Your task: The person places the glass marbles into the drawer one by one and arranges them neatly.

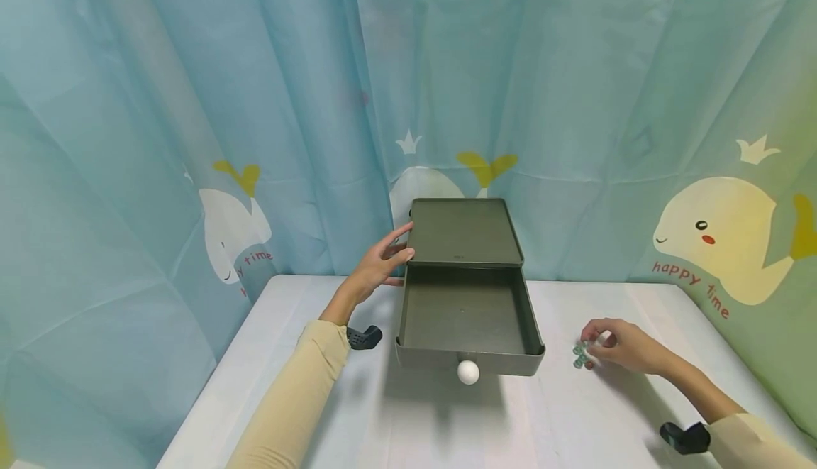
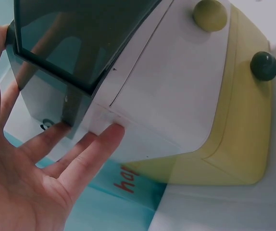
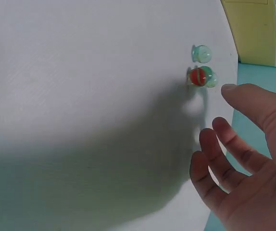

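Note:
A dark green drawer (image 1: 462, 313) with a white knob (image 1: 469, 372) is pulled out from the small drawer cabinet (image 1: 462, 231). My left hand (image 1: 379, 267) rests at the cabinet's left side, thumb near the top front corner, other fingers spread and fairly straight along the side. On the table to the right lie several glass marbles (image 1: 580, 355), clear greenish ones and a red one (image 3: 198, 76). Close beside them is my right hand (image 1: 628, 347); its fingers bend loosely. The right wrist view shows nothing between thumb and fingertips.
Below the green drawer the left wrist view shows a white drawer (image 2: 176, 86) with a yellow knob (image 2: 209, 15) and a yellow drawer (image 2: 248, 110) with a dark green knob (image 2: 264, 66). A printed curtain (image 1: 306, 135) hangs behind the white table (image 1: 287, 299).

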{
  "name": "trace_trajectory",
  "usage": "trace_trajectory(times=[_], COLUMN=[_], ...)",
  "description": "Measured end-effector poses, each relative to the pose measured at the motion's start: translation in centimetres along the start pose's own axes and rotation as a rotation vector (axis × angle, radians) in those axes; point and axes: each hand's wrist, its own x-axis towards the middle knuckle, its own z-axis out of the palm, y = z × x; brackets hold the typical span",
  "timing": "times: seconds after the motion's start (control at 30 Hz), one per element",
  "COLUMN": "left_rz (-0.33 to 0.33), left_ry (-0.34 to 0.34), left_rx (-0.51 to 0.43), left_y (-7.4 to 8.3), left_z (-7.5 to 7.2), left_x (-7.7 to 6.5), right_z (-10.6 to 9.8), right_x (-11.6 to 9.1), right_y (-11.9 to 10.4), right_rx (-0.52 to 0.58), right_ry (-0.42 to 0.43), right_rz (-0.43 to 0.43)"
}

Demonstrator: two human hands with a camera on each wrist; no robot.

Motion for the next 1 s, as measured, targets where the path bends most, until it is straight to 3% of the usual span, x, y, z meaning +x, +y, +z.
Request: trace_trajectory(times=[0.13,0.4,1.0], left_rz=[0.003,-0.001,-0.005], left_ry=[-0.002,-0.003,0.004], left_rx=[-0.003,-0.004,0.000], left_y=[0.1,0.0,0.0], left_z=[0.0,0.1,0.0], left_x=[0.0,0.1,0.0], right_z=[-0.5,-1.3,-3.1], right_x=[0.2,0.5,1.4], right_y=[-0.5,-1.7,-7.1], right_rx=[-0.050,-0.110,-0.087], right_ry=[0.022,0.165,0.283], right_rz=[-0.057,-0.258,-0.252])
